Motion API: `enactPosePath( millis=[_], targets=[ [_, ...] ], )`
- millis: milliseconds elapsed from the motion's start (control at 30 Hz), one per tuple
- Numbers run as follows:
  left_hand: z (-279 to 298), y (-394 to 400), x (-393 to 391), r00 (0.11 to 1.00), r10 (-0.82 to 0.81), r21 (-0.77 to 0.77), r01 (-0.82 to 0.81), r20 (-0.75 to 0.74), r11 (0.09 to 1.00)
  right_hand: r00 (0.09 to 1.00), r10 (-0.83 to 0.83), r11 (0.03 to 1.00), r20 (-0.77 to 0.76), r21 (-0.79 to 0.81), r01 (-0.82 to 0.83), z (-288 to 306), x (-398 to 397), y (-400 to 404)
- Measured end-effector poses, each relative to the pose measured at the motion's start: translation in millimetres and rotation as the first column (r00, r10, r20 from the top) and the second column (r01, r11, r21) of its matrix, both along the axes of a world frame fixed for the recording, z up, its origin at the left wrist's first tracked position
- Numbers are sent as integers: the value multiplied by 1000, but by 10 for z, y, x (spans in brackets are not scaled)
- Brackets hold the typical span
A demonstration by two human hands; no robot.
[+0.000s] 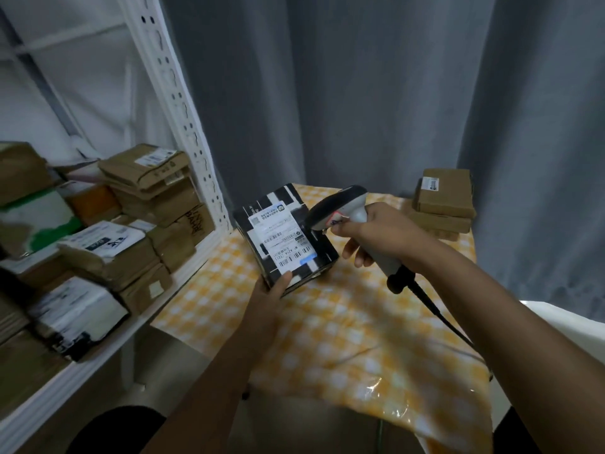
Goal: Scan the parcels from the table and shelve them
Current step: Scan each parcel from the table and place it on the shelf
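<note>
Two bare forearms, no sleeves in view
Left hand (269, 294) and right hand (376, 235) carry no gloves, rings or watch; dark trousers at the knees

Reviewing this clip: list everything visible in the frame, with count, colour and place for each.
black-and-white parcel: one, white shipping label on top, held over the table's left part
barcode scanner: one, grey and black, cabled, its head close over the parcel's label
brown parcels on table: a small stack, exact count unclear, at the far right corner
table: one, covered in a yellow-and-white checked cloth, centre
shelf: one, white metal, left
shelved parcels: many, mostly brown, some white and black, one green and white, stacked on the shelf
curtain: grey, behind the table
left hand: grips the parcel's near edge
right hand: grips the scanner's handle
</note>
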State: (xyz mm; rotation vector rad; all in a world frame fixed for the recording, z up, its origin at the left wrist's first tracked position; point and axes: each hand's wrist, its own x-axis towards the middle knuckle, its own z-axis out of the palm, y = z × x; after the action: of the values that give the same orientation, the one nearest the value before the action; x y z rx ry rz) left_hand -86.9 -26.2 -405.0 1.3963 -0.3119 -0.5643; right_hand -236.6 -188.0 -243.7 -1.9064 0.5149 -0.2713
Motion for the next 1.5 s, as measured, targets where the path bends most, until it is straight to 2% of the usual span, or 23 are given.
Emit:
enactPosePath(
  millis=[300,700,1500],
  targets=[
    [-74,35,19,995,2,-45,3,97,999,987,66,995,-146,-64,-77,195,-20,291],
    [-149,20,45,999,12,-77,-8,49,997,973,54,992,-223,-98,-78,296,-50,389],
    [-115,0,57,1000,22,-65,-24,-22,998,983,33,997,-181,-61,-45,489,-244,418]
  ],
)
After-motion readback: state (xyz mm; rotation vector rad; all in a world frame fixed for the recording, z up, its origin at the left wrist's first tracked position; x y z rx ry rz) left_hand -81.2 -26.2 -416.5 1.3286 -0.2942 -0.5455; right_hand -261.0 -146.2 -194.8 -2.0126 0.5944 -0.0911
